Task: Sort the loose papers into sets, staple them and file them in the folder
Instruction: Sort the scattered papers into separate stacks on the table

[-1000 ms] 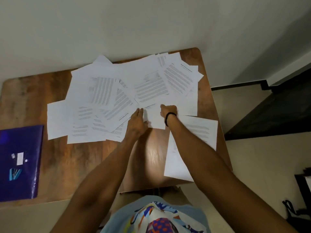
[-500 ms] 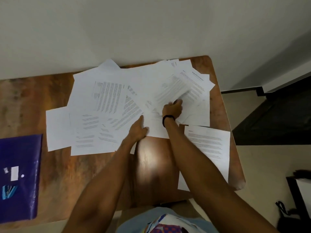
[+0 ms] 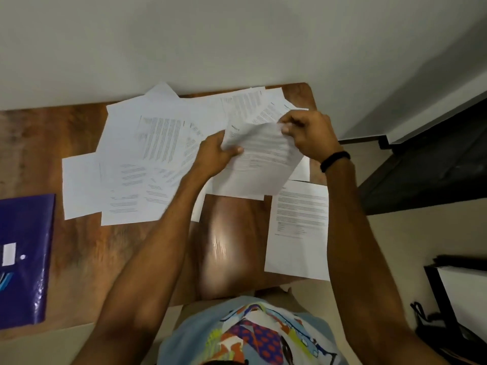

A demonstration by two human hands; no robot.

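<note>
Loose papers (image 3: 158, 143) are spread in an overlapping heap on the desk (image 3: 87, 246), beneath and to the left of the hands, and one printed sheet (image 3: 261, 167) is held lifted above the heap. Its left edge is pinched by the left hand (image 3: 214, 154), thumb on top, and its far right corner is gripped by the curled fingers of the right hand (image 3: 311, 135). The sheet is judged to be very light and limp: it is bowed and creased between the two grips, so it can be expected to sag, crumple or tear if it is pulled hard. A hold at two opposite edges, as here, is judged best; flat sheets are probably best lifted by a corner off the polished wood. A single sheet (image 3: 300, 227) lies apart, just beside the right forearm, close to the near right edge of the desk, where it could be brushed off. A purple folder (image 3: 23, 259), glossy and likely slippery, lies well to the left of the left hand. No stapler is seen. The desk is set against a pale wall (image 3: 237, 35) beyond the hands; pale floor (image 3: 421, 238) is seen to the right.
</note>
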